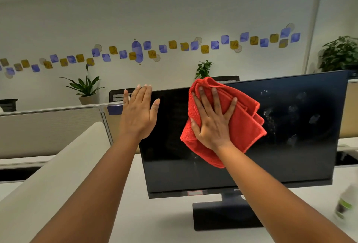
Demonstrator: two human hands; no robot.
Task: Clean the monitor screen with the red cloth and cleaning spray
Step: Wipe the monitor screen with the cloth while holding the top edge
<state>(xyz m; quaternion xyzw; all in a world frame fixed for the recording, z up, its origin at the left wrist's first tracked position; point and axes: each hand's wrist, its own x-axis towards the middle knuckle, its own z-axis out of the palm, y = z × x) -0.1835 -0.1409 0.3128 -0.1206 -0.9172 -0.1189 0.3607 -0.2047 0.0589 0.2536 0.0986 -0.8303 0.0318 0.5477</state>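
Potted plants stand along the far wall: a broad-leaved plant (85, 85) in a pale pot at the left, behind a grey partition (52, 128). Nearer, a cream-coloured chair back (58, 175) slants across the lower left. The left hand (138, 113) is raised at the monitor's upper left corner, fingers straight and held together, thumb apart; it holds nothing, and whether the palm touches the bezel or only hovers beside it cannot be told. The monitor (193, 175) stands on its dark base (222, 215) on a white desk (166, 217), its dark screen tilted a little down to the left in the head view. A small pink-edged sticker (194, 192) sits on the lower bezel. Behind the top edge, a small leafy plant (203, 69) and the tops of two dark chairs show. The right hand (213, 120) lies flat with fingers spread on the red cloth (246, 126), pressing the folded cloth against the upper middle of the screen; the cloth's top reaches the monitor's upper edge and its loose folds hang out to the right and below the wrist. Right of the cloth, pale smudges (290, 116) mark the glass. Beyond the right edge of the monitor, a large bushy plant (341, 54) stands by the wall. Low at the far right, a blurred white spray bottle (343, 206) with a green band stands on the desk, well apart from both hands.
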